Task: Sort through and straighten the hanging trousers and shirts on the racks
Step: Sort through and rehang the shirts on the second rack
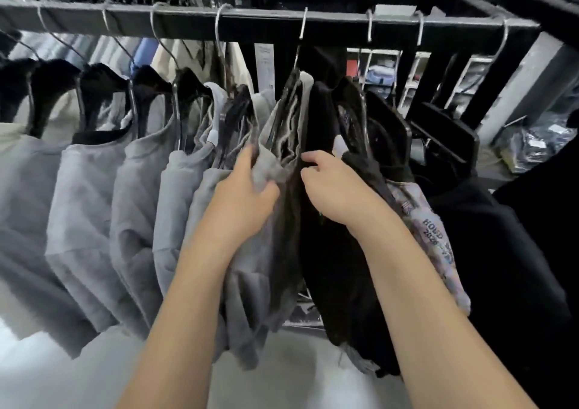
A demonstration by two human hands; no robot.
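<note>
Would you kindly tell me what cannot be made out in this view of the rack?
Head view: the right hand sinks its fingertips into the black garments, so its grip is unclear.
Head view: lettering on the printed garment is blurred and partly folded under.
Head view: the white tag has print too small to read.
Head view: the leftmost grey shirt is cut off by the left edge.

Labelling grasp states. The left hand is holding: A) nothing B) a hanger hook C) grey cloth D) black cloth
C: the left hand has fingers and thumb bunched round a fold of the grey shirt, while the right hand curls on the black shirt.
</note>
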